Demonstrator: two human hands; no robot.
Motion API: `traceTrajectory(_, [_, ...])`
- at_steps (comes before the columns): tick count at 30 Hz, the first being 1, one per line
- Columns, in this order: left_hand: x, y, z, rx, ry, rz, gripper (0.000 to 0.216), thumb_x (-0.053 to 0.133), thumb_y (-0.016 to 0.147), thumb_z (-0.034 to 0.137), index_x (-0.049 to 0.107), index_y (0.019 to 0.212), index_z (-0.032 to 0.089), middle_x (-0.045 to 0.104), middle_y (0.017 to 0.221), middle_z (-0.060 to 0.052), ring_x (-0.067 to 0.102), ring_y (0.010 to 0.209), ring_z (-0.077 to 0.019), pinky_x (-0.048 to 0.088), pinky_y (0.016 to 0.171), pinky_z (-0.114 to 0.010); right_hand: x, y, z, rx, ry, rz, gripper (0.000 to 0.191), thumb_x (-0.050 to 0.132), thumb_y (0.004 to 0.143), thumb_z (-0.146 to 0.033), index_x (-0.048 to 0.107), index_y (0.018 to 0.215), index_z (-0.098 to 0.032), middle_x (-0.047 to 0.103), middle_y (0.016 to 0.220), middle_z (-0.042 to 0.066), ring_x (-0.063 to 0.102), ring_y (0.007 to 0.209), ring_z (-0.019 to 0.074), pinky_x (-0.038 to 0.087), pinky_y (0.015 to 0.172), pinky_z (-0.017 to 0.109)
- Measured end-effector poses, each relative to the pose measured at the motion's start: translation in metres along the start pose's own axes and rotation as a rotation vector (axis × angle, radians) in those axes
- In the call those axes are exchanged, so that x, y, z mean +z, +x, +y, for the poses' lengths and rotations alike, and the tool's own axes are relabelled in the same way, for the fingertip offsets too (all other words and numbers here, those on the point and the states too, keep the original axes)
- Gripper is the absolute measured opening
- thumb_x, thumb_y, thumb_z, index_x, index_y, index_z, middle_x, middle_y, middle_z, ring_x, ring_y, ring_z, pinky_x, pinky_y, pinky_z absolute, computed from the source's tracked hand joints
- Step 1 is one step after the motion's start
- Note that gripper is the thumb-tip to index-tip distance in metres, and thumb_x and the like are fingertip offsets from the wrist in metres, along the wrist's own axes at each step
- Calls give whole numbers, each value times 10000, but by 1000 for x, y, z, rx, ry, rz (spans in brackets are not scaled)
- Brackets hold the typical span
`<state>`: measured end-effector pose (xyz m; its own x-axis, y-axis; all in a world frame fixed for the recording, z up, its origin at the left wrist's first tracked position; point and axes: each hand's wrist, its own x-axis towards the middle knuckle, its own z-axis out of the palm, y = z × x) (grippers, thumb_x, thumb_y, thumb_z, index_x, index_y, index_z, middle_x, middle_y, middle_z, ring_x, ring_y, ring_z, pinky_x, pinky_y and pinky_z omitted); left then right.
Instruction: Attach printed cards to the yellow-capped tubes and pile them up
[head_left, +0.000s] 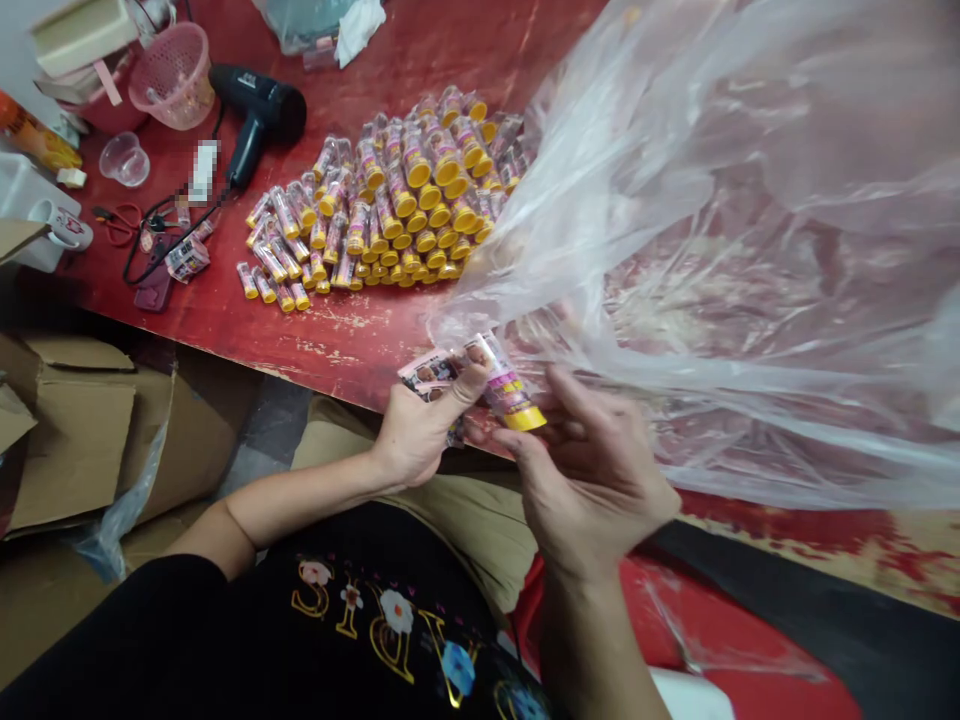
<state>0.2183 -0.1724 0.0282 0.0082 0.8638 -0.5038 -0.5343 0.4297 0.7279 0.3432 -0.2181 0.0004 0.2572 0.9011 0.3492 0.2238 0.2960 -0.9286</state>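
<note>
Beside the tube (501,378), the left hand (414,428) pinches labels (429,370), thumb seemingly steadying it, while the right hand (600,475), fingers half-open, flanks its yellow cap (526,419).

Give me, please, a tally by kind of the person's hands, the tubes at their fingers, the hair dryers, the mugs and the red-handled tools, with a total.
Hands: 2 (left hand, right hand)
Yellow-capped tube at the fingers: 1
Hair dryer: 1
White mug: 1
Red-handled tool: 1
Total: 6
</note>
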Motion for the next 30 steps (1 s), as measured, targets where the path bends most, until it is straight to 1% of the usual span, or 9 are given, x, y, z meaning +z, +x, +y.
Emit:
traceTrajectory(4, [-1, -4, 1, 31, 34, 6, 665, 961, 593, 604, 735, 1069, 198, 699, 854, 4, 576, 574, -77, 450, 457, -196, -2, 3, -2, -12, -32, -57, 446, 743, 925, -197, 740, 1328, -387, 735, 1132, 60, 714, 995, 221, 620, 842, 404])
traceTrajectory(7, [-3, -7, 1, 44, 39, -25, 722, 981, 613, 518, 733, 1230, 237, 704, 868, 8, 584, 572, -77, 457, 462, -194, -1, 1, -3, -36, -80, 67, 418, 798, 872, -154, 793, 1223, -380, 755, 975, 30, 713, 849, 201, 604, 742, 379])
traceTrajectory(10, [-3, -11, 1, 36, 19, -35, 759, 993, 610, 472, 730, 1289, 255, 709, 861, 10, 593, 558, -83, 459, 459, -203, 3, -1, -4, -50, -82, 146, 400, 829, 838, -137, 818, 1163, -371, 752, 895, 15, 703, 780, 192, 583, 680, 359])
traceTrajectory(15, [-2, -12, 2, 49, 16, -56, 745, 982, 636, 463, 730, 1309, 267, 733, 914, 0, 593, 549, -78, 457, 453, -204, 8, -1, -2, -97, -103, 189, 442, 837, 822, -96, 820, 1155, -386, 759, 888, 0, 688, 754, 154, 553, 668, 309])
traceTrajectory(20, [-3, -10, 1, 46, 43, -53, 758, 971, 636, 510, 725, 1310, 265, 732, 907, 2, 595, 555, -76, 460, 461, -200, 9, -1, 0, -80, -153, 214, 293, 842, 834, -173, 841, 1084, -327, 760, 862, 10, 709, 748, 181, 605, 691, 356])
traceTrajectory(24, [-8, -3, 4, 61, 24, -33, 708, 973, 624, 519, 751, 1229, 225, 712, 829, 16, 551, 513, -65, 418, 430, -207, 12, 0, 1, -28, -98, 154, 403, 848, 825, -163, 814, 1177, -358, 756, 973, 17, 712, 773, 172, 617, 702, 356])
traceTrajectory(25, [-12, 3, 9, 82, 32, -2, 675, 969, 627, 526, 763, 1187, 210, 698, 787, 21, 536, 502, -64, 400, 423, -209, 11, 0, 3, 5, -75, 140, 427, 850, 826, -171, 804, 1204, -363, 747, 1019, 21, 710, 774, 167, 620, 700, 352])
traceTrajectory(27, [-27, 25, 32, 172, 76, 128, 576, 956, 654, 518, 779, 1096, 194, 670, 714, 25, 506, 490, -65, 369, 427, -214, 9, -1, 9, 64, -53, 127, 416, 852, 832, -209, 799, 1218, -354, 729, 1066, 31, 705, 779, 166, 632, 710, 359])
traceTrajectory(30, [-65, 72, 97, 429, 218, 401, 358, 940, 720, 373, 781, 992, 205, 695, 731, 7, 487, 519, -69, 375, 491, -224, 1, -4, 26, 105, -81, 105, 334, 851, 840, -275, 822, 1172, -300, 734, 1019, 52, 693, 795, 182, 634, 730, 369])
